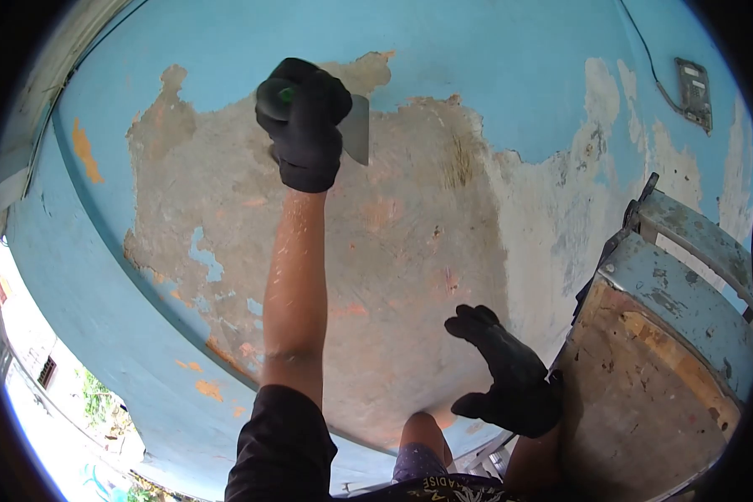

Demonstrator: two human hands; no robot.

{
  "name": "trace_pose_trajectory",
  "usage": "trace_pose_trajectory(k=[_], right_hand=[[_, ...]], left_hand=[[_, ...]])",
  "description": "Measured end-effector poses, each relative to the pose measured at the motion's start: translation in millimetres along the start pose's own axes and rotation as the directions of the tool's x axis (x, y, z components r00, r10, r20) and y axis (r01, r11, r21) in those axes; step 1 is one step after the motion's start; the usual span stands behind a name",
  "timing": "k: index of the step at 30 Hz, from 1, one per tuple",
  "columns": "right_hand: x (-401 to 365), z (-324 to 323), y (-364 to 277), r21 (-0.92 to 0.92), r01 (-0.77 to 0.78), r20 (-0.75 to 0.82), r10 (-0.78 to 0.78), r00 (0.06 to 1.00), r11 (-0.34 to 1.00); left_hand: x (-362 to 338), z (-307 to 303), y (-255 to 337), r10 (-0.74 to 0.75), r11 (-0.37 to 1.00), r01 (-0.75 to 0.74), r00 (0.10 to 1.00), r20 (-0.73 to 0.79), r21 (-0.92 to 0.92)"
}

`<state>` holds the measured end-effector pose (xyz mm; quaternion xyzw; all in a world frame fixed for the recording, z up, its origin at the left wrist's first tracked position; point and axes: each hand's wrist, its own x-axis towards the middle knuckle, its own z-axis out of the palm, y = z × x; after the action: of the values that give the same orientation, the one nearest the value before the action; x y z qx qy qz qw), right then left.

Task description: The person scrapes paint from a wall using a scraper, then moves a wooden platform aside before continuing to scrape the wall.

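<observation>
My left hand [305, 125], in a black glove, is raised against the wall and closed round a scraper. The scraper's flat grey blade [357, 131] juts out to the right of the fist, and a bit of green shows at its handle. Around the blade is a large bare patch [402, 243] of grey-brown plaster, bordered above by peeling blue paint [477, 50]. Lower down, my right hand [510, 372], also gloved in black, holds nothing. Its fingers are spread, with the thumb well apart, beside a worn wooden panel.
On the right stands a weathered blue-grey frame [686, 293] with a worn brown panel [644, 410]. A switch box [694, 94] with a cable is mounted high on the wall. A ledge [142, 284] runs down the left, beside a bright opening outdoors.
</observation>
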<state>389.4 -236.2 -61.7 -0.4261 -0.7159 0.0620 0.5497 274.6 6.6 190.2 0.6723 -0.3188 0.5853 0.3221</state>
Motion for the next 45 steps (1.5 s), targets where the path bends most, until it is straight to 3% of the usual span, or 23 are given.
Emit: trace_pose_trajectory(k=[2, 3, 4, 6, 8, 10, 12, 15, 17, 19, 20, 21, 22, 24, 26, 27, 30, 33, 34, 36, 40, 42, 45], right_hand=[[-1, 3, 1, 0.016, 0.006, 0.003, -0.006, 1.0, 1.0], [-2, 4, 0, 0.015, 0.009, 0.009, -0.01, 1.0, 1.0], [-1, 2, 1, 0.031, 0.015, -0.003, -0.015, 1.0, 0.999], [0, 1, 1, 0.057, 0.008, -0.015, -0.007, 1.0, 0.998], [1, 1, -1, 0.054, 0.012, -0.015, -0.011, 1.0, 0.998], [1, -1, -4, 0.049, 0.031, 0.003, -0.031, 1.0, 0.998], [1, -4, -4, 0.033, 0.049, -0.001, -0.049, 0.999, 0.998], [1, -5, -6, 0.042, -0.01, -0.005, 0.011, 1.0, 0.999], [3, 1, -2, 0.057, -0.006, -0.011, 0.007, 1.0, 0.998], [3, 4, 1, 0.079, -0.012, -0.004, 0.012, 1.0, 0.997], [3, 5, 2, 0.05, 0.004, -0.007, -0.004, 1.0, 0.999], [3, 5, 1, 0.022, 0.019, -0.006, -0.018, 1.0, 1.0], [2, 5, -2, 0.029, 0.013, 0.001, -0.013, 1.0, 1.0], [2, 2, -6, 0.089, 0.013, -0.005, -0.013, 1.0, 0.996], [0, 2, 0, 0.107, 0.025, -0.003, -0.025, 1.0, 0.994], [1, 3, 2, 0.122, 0.039, -0.009, -0.038, 0.999, 0.992], [4, -5, -9, 0.089, 0.043, -0.028, -0.041, 0.999, 0.995], [1, -7, -11, 0.047, 0.035, -0.028, -0.033, 0.999, 0.998], [-2, -8, -12, 0.044, 0.033, -0.028, -0.032, 0.999, 0.998], [-1, -11, -13, 0.093, 0.033, -0.021, -0.031, 0.999, 0.995], [0, -7, -11, 0.078, -0.051, 0.018, 0.05, 0.999, 0.996], [0, -1, -3, 0.062, -0.031, 0.03, 0.029, 0.999, 0.998], [-2, 3, 6, 0.115, 0.0, -0.002, 0.0, 1.0, 0.993]], left_hand=[[7, 14, 13, 0.01, 0.886, -0.017, 1.0, 0.018, 0.464], [13, 29, 20, 0.184, 0.893, -0.151, 0.982, -0.038, 0.425], [19, 18, 40, 0.051, 0.967, -0.06, 0.998, 0.044, 0.248], [8, 12, 23, 0.098, 0.954, -0.062, 0.989, -0.109, 0.292], [-9, -9, -37, -0.291, 0.957, 0.287, 0.945, -0.151, -0.048], [-17, 13, -31, -0.285, 0.949, 0.31, 0.925, -0.251, 0.065], [-8, 34, 0, -0.031, 0.922, 0.093, 0.985, -0.167, 0.377], [-2, 53, 71, 0.199, 0.976, -0.205, 0.977, 0.081, 0.072], [5, 37, 91, 0.262, 0.964, -0.268, 0.941, 0.213, -0.003], [9, 21, 88, 0.368, 0.897, -0.404, 0.907, 0.204, 0.178], [4, 32, 53, 0.464, 0.734, -0.373, 0.886, -0.017, 0.568], [5, -24, 6, 0.339, 0.537, -0.35, 0.923, 0.183, 0.767], [2, 15, -9, 0.093, 0.928, -0.052, 0.991, -0.096, 0.368], [17, 20, 6, 0.001, 0.942, -0.008, 1.0, 0.021, 0.337], [32, 25, 25, -0.079, 0.994, 0.075, 0.995, 0.059, 0.074], [42, 28, 45, -0.032, 0.976, 0.004, 0.991, 0.128, 0.217], [74, 14, 71, 0.002, 0.998, -0.027, 0.912, 0.41, 0.055], [63, -47, -33, -0.115, 0.964, 0.135, 0.989, -0.098, 0.23], [51, -13, -14, -0.31, 0.95, 0.31, 0.95, 0.029, -0.023], [59, -6, -4, -0.353, 0.932, 0.337, 0.928, 0.122, 0.135], [99, 11, 17, -0.249, 0.969, 0.227, 0.902, 0.353, 0.103], [116, 6, 20, -0.238, 0.971, 0.203, 0.89, 0.389, 0.13], [76, 2, -27, -0.262, 0.965, 0.257, 0.944, 0.2, 0.05]])
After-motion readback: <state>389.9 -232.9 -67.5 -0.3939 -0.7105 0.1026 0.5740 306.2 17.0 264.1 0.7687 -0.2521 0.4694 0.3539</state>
